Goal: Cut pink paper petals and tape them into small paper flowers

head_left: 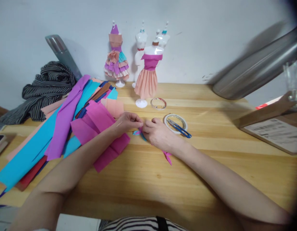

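Observation:
My left hand (127, 122) is closed in a pinch just above the middle of the wooden table. Its fingertips meet those of my right hand (158, 134), which is curled and also pinching. Between and under the fingertips shows a small pink and blue crepe paper piece (136, 132), partly hidden by the right hand. Below the right wrist lies a small pointed pink paper scrap (167, 157). Beside the right hand, blue-handled thread snips (179, 128) rest across a roll of white tape (165, 119). Folded magenta crepe paper (100, 120) lies partly under my left forearm.
Purple, blue and peach crepe strips (64, 125) pile up at left, near a striped cloth (47, 86) and a bottle (63, 53). Small dress forms, one in a pink-and-peach dress (147, 80), stand behind a thin ring (158, 107). A metal cylinder (256, 67) and cardboard box (270, 128) are at right.

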A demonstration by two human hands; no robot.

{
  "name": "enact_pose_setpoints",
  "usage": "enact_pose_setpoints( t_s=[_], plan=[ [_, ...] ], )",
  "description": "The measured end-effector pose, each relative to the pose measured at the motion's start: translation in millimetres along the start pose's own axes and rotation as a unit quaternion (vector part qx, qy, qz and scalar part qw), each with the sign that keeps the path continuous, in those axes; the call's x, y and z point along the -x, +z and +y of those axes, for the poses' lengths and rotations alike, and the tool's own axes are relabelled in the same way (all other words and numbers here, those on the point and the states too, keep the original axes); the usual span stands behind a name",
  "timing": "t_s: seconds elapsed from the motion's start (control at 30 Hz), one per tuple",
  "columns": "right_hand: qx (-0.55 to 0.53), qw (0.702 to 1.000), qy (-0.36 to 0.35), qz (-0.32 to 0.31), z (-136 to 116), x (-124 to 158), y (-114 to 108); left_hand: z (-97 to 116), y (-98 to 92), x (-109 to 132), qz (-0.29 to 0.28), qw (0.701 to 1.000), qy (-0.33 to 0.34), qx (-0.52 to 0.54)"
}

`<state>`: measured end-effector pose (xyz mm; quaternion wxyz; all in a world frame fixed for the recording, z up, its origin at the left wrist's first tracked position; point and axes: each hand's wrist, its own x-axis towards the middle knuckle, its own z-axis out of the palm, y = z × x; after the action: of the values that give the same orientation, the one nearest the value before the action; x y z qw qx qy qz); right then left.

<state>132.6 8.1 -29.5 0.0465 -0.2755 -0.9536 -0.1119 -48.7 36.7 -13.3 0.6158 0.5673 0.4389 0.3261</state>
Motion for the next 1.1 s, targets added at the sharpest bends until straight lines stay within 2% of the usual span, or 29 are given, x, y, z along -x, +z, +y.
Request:
enact_pose_setpoints(
  t_s=[0.17, 0.43, 0.53, 0.7, 0.83, 0.9, 1.0, 1.1],
  plan=[
    [-0.022, 0.999, -0.006, -0.033, 5.4, -0.5, -7.6, 6.3, 5.7, 6.0, 0.035, 0.998, 0.006, 0.048],
    [-0.033, 0.998, 0.027, -0.043, 5.1, 1.0, -14.7, 1.4, 16.7, 4.2, 0.12, 0.989, 0.051, 0.067],
    [-0.038, 0.997, 0.037, -0.05, 4.7, 0.9, -16.0, 1.4, 18.9, 4.7, 0.119, 0.989, 0.056, 0.066],
    [-0.047, 0.994, 0.048, -0.082, 5.0, 0.8, -19.4, 2.8, 20.4, 8.4, 0.114, 0.992, 0.005, 0.046],
    [-0.05, 0.993, 0.051, -0.096, 5.0, 1.6, -21.5, 5.0, 19.2, 9.0, 0.081, 0.994, -0.068, -0.037],
    [-0.051, 0.992, 0.052, -0.1, 4.7, 1.5, -22.2, 7.6, 18.1, 6.5, 0.08, 0.992, -0.08, -0.061],
    [-0.056, 0.992, 0.052, -0.099, 4.1, 0.9, -23.4, 12.8, 16.8, 0.1, 0.101, 0.991, -0.031, -0.085],
    [-0.052, 0.992, 0.052, -0.106, 3.7, 0.5, -24.7, 13.3, 16.4, -2.9, 0.105, 0.976, 0.108, -0.155]
  ],
)
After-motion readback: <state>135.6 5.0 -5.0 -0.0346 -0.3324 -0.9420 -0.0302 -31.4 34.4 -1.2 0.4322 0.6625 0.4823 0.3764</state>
